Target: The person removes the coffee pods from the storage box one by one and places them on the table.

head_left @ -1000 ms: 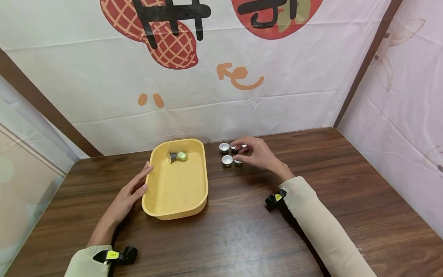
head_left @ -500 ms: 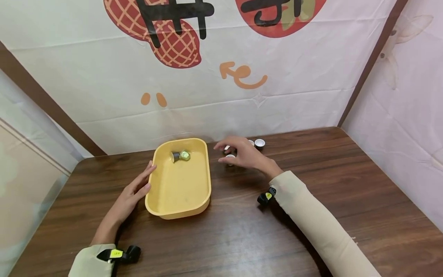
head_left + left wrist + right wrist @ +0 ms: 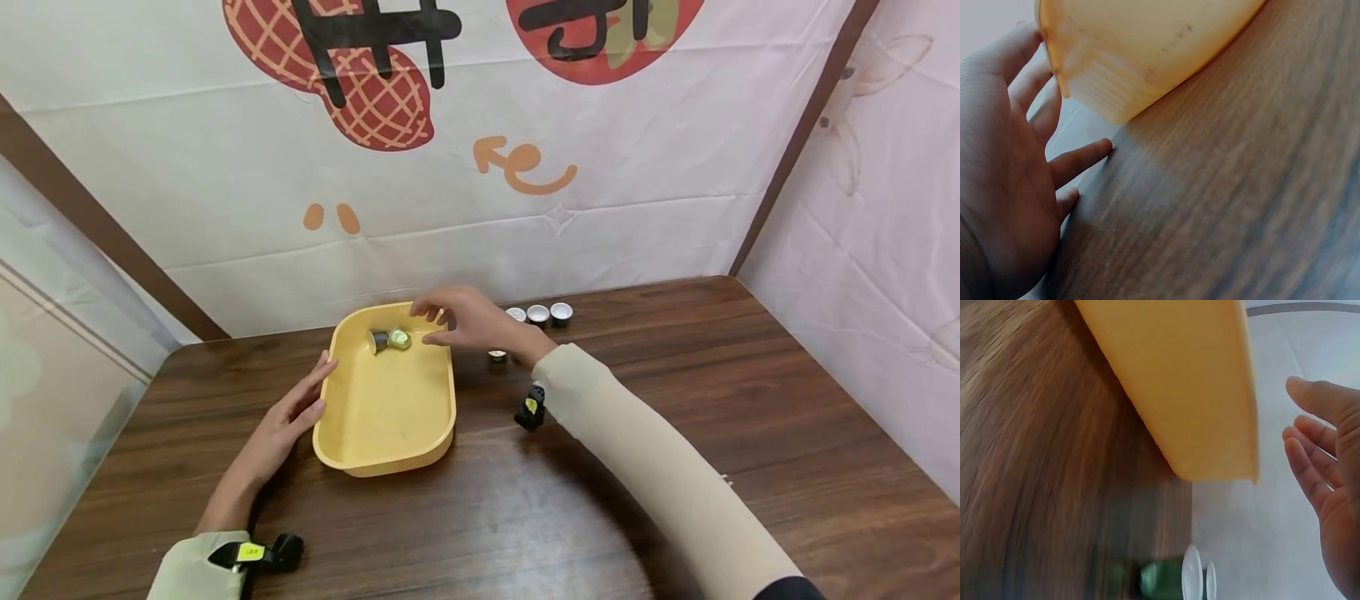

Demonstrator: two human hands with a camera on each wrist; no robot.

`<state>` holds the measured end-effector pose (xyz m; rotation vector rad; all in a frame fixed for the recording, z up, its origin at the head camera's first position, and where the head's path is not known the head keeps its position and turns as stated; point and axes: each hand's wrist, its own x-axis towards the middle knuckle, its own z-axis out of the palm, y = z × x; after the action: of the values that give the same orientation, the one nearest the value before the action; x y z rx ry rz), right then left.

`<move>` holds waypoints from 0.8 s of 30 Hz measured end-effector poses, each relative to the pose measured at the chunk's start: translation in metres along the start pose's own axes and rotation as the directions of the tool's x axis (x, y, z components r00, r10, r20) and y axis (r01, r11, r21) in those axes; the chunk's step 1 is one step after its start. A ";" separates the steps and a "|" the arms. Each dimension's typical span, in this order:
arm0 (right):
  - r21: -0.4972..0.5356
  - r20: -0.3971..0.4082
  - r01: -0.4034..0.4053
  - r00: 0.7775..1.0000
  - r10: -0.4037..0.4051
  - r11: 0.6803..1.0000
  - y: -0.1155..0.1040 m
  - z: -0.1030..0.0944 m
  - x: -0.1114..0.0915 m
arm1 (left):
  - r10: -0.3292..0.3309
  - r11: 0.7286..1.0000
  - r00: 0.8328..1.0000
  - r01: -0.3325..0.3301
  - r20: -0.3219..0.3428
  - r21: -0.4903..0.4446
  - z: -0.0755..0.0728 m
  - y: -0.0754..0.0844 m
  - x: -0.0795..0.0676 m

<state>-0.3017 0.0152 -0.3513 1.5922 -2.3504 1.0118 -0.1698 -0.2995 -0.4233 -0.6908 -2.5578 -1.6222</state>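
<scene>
A yellow tray point(image 3: 386, 408) stands on the table. Along its left side lies my left hand point(image 3: 281, 429), fingers mostly straight and touching the rim; the left wrist view also shows these fingertips at the tray's edge. Over the tray's far right corner hovers my right hand point(image 3: 480, 321), thumb and fingers apart, with nothing visible between them. Near it inside the tray lie a grey coffee capsule point(image 3: 378, 340) and a green coffee capsule point(image 3: 400, 338). More capsules stand right of the tray, pale tops up, including one at the far right point(image 3: 561, 313); my right hand and wrist may hide others.
The brown wooden table point(image 3: 480, 517) ends at a white printed sheet point(image 3: 420, 250) at the back. In the right wrist view a dark green capsule point(image 3: 1161, 579) with a pale rim is blurred below the tray's side.
My right hand has moved left, from above the capsules to over the tray's far right corner. My left hand stays at the tray's side. The two capsules in the tray look unmoved.
</scene>
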 end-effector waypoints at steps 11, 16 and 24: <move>-0.037 0.191 -0.025 0.981 0.031 0.999 0.001 0.017 0.027 | -0.024 1.000 1.000 0.024 -0.005 0.012 -0.002 -0.003 -0.001; -0.105 0.244 -0.039 0.968 0.064 0.994 0.001 0.027 0.035 | -0.021 1.000 1.000 0.021 -0.003 0.009 -0.002 -0.005 -0.002; -0.233 0.311 -0.090 0.936 0.162 0.968 -0.001 0.036 0.044 | -0.030 0.999 1.000 0.030 -0.003 0.021 -0.001 -0.004 0.000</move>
<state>-0.3109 -0.0408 -0.3588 1.6495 -2.6992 0.5129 -0.1711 -0.3022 -0.4258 -0.6518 -2.5917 -1.6011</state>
